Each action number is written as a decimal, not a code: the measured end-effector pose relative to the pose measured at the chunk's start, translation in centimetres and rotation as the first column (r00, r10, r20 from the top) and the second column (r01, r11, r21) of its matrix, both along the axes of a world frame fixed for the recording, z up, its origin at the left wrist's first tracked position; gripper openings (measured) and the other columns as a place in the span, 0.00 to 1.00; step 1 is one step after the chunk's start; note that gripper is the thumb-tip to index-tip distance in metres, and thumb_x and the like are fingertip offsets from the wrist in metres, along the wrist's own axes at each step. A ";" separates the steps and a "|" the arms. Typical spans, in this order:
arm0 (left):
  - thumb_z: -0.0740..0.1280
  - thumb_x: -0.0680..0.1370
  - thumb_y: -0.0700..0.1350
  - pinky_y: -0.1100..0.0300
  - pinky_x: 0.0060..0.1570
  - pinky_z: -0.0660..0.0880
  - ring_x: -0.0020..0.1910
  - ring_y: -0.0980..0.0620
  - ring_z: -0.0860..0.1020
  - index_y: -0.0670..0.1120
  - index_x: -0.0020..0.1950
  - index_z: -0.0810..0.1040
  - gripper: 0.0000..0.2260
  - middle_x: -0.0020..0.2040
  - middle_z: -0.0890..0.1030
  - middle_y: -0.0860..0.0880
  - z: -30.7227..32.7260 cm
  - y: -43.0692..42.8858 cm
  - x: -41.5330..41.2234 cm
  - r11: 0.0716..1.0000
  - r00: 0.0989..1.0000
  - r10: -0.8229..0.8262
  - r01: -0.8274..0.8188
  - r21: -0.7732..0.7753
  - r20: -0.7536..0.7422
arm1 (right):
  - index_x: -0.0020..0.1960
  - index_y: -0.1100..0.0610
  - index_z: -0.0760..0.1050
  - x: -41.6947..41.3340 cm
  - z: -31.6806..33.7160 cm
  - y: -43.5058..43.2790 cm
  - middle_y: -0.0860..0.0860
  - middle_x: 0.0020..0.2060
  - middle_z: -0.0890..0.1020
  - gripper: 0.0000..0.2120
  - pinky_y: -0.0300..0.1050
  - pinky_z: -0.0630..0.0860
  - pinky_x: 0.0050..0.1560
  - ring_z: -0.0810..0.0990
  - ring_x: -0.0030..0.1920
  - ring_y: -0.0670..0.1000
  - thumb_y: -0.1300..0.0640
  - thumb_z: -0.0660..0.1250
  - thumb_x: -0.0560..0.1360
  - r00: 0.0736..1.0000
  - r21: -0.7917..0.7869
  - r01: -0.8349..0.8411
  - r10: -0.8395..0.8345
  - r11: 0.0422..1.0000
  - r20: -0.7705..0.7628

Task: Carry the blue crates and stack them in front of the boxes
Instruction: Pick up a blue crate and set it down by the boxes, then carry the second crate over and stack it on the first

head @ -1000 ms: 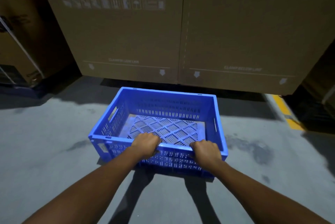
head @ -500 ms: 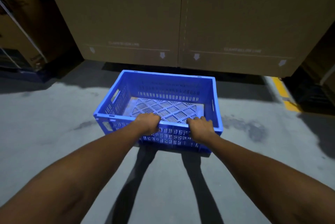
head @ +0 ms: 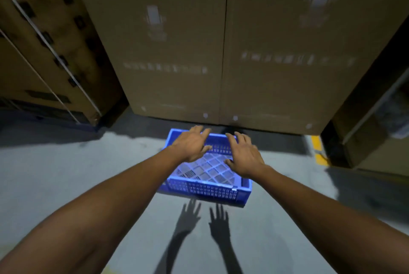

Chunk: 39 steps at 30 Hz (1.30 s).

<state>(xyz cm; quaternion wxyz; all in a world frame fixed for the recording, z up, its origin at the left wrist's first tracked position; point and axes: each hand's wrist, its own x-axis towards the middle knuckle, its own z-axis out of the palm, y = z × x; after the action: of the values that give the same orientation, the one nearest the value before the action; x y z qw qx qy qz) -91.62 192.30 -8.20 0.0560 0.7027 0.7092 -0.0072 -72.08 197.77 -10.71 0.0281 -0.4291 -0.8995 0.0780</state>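
Blue crate (head: pixel 205 187) sits upright on the grey floor (head: pixel 66 174) with a long wall facing me. Its far wall is near the foot of the two big cardboard boxes (head: pixel 177 63), roughly under the vertical seam between them. The open top shows me the lattice bottom.

Left hand (head: pixel 192 144): fingers straight and fanned, palm down, gripping nothing. Right hand (head: pixel 243 158): same, spread flat, gripping nothing. Both are over the crate's open top, side by side and apart from each other. From my view the left fingertips overlap the far rim and the right hand covers the right wall. I cannot tell whether either one touches plastic.

Hand shadows (head: pixel 190 214) fall on the floor just off the crate's near wall, fingers splayed.

Around it:
- strapped carton (head: pixel 44 47) at the left, pale straps running diagonally across it, standing at the floor's far left edge
- another carton (head: pixel 365 140) in shadow at the right
- yellow floor marking (head: pixel 318 149) between that carton and the crate, well apart from the crate

Printed labels on the boxes are too blurred to read.
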 end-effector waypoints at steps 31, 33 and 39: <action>0.59 0.81 0.55 0.46 0.71 0.64 0.78 0.45 0.54 0.46 0.76 0.61 0.25 0.78 0.58 0.43 58.4 -32.4 19.8 0.705 0.967 0.222 -0.249 0.664 0.128 | 0.74 0.60 0.63 16.9 59.0 -27.5 0.58 0.71 0.68 0.33 0.50 0.65 0.69 0.67 0.69 0.58 0.55 0.71 0.73 0.618 0.353 0.007 0.273 0.936 -0.737; 0.59 0.81 0.55 0.46 0.70 0.64 0.78 0.44 0.54 0.46 0.76 0.62 0.26 0.78 0.58 0.42 58.6 -34.6 22.4 0.694 0.963 0.247 -0.252 0.675 0.105 | 0.74 0.60 0.63 19.0 59.5 -29.3 0.59 0.71 0.68 0.33 0.49 0.65 0.69 0.67 0.69 0.57 0.57 0.71 0.72 0.586 0.379 -0.019 0.317 0.925 -0.746; 0.60 0.81 0.54 0.47 0.71 0.62 0.78 0.46 0.52 0.47 0.77 0.59 0.27 0.79 0.55 0.44 59.6 -41.9 27.9 0.654 0.933 0.342 -0.324 0.684 0.115 | 0.75 0.60 0.61 22.7 61.3 -35.2 0.58 0.71 0.67 0.34 0.48 0.64 0.70 0.67 0.70 0.56 0.58 0.71 0.72 0.496 0.353 -0.073 0.341 0.933 -0.799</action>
<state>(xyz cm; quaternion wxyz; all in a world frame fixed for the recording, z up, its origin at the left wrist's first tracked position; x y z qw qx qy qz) -63.68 150.38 51.42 -0.2188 0.5299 0.7769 0.2602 -49.35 162.56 50.55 0.5115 -0.2156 -0.8171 0.1554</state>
